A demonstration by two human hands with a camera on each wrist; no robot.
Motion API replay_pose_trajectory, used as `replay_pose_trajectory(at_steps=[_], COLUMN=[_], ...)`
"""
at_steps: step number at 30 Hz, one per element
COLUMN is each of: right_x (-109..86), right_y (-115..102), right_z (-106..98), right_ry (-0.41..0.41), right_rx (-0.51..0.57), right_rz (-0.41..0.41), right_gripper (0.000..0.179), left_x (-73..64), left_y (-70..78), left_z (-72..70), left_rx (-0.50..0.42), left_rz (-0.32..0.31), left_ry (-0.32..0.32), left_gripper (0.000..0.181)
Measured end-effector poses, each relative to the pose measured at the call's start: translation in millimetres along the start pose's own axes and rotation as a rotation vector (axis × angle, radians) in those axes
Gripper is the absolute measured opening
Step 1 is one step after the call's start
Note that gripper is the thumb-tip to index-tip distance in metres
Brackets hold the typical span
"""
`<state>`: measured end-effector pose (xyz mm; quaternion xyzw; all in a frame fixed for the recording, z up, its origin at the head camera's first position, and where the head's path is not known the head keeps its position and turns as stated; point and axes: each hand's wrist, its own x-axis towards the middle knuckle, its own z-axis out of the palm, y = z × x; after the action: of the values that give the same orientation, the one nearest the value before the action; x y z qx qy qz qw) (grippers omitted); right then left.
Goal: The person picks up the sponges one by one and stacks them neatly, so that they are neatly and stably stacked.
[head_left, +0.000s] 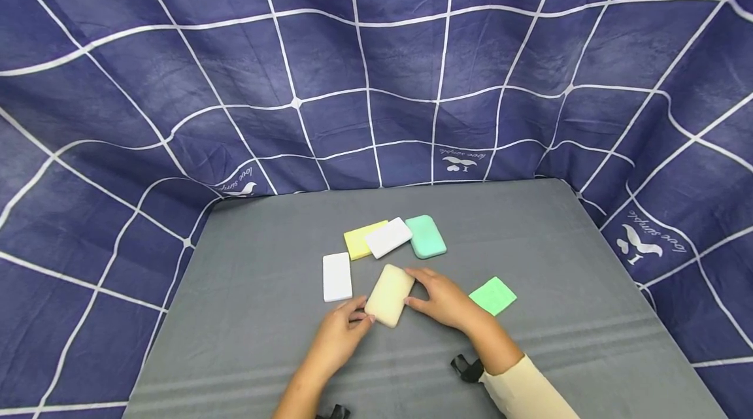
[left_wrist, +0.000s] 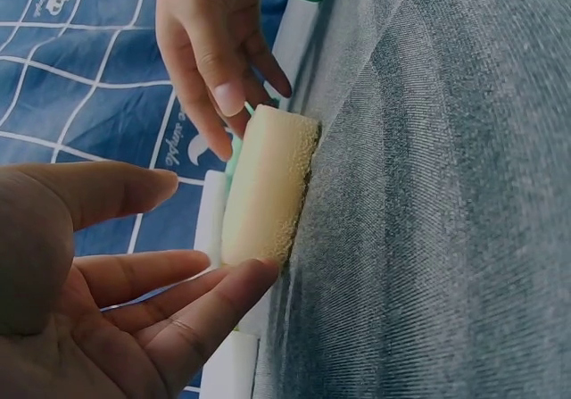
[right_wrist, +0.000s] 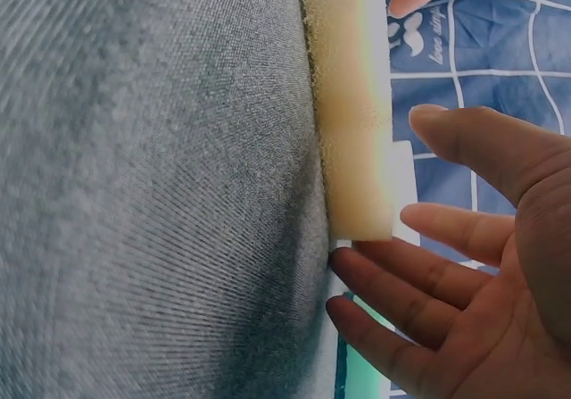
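A cream-coloured sponge (head_left: 389, 295) lies at an angle on the grey table, its porous edge showing in both wrist views. My left hand (head_left: 340, 334) is at its near left corner. In the left wrist view the fingertips (left_wrist: 259, 274) meet the sponge's end while the thumb stands apart from it. On the other side, my right hand (head_left: 442, 299) has its fingers spread at the far right end of the sponge. The right wrist view has that hand's fingertips (right_wrist: 343, 258) right at the sponge's end, with the thumb held away.
Left of the cream sponge lies a white block (head_left: 337, 277). Behind it, another white block (head_left: 388, 238) overlaps a yellow one (head_left: 356, 242), beside a teal rounded sponge (head_left: 427, 236). A bright green pad (head_left: 493, 295) lies right of my right hand. Blue checked curtains (head_left: 400, 125) surround the table.
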<state>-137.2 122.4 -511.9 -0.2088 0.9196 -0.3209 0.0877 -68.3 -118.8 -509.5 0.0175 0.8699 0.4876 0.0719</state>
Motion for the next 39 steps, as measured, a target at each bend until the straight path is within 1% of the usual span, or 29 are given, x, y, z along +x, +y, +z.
replay_pose_trajectory(at_steps=[3,6,9,11,13,16,20,25,30,32,39], right_x=[-0.5,-1.1,-1.6,-1.8,-1.9,-2.3,-3.1,-3.5,-3.7,-3.7,-3.3], right_y=[-0.2,-0.7,-0.5,0.1,0.7,1.9,3.4,4.7,6.4,7.3,8.7], right_z=[0.1,-0.2,0.0,0.3,0.5,0.4,0.2,0.6,0.6,0.5,1.2], right_ry=[0.003,0.009,0.014,0.019,0.022,0.029,0.034,0.051,0.06,0.063,0.078], right_rx=[0.015,0.014,-0.006,-0.019,-0.023,-0.014,0.007,0.018,0.03,0.031,0.04], right_rz=[0.017,0.029,0.031,0.028,0.024,0.026,0.046,0.055,0.061,0.059,0.051], right_gripper=[0.062,0.064,0.064,0.064,0.064,0.063,0.063,0.064,0.066,0.066,0.065], left_x=[1.2,2.9,5.6,8.0,10.2,13.4,17.5,21.2,25.2,26.9,31.9], left_y=[-1.1,-1.7,-3.0,-3.2,-3.1,-1.6,-0.5,-2.2,-3.7,-4.3,-7.7], left_z=[0.4,0.3,0.5,0.7,0.8,0.9,1.8,4.2,6.3,7.2,11.6], left_rx=[-0.023,-0.05,-0.087,-0.134,-0.175,-0.225,-0.255,-0.259,-0.253,-0.266,-0.291], left_rz=[-0.008,-0.016,-0.013,-0.013,-0.007,-0.017,-0.047,-0.085,-0.093,-0.083,-0.095], left_ry=[-0.001,0.014,0.047,0.077,0.102,0.129,0.129,0.113,0.1,0.095,0.088], left_gripper=[0.048,0.047,0.045,0.045,0.045,0.047,0.048,0.051,0.057,0.058,0.06])
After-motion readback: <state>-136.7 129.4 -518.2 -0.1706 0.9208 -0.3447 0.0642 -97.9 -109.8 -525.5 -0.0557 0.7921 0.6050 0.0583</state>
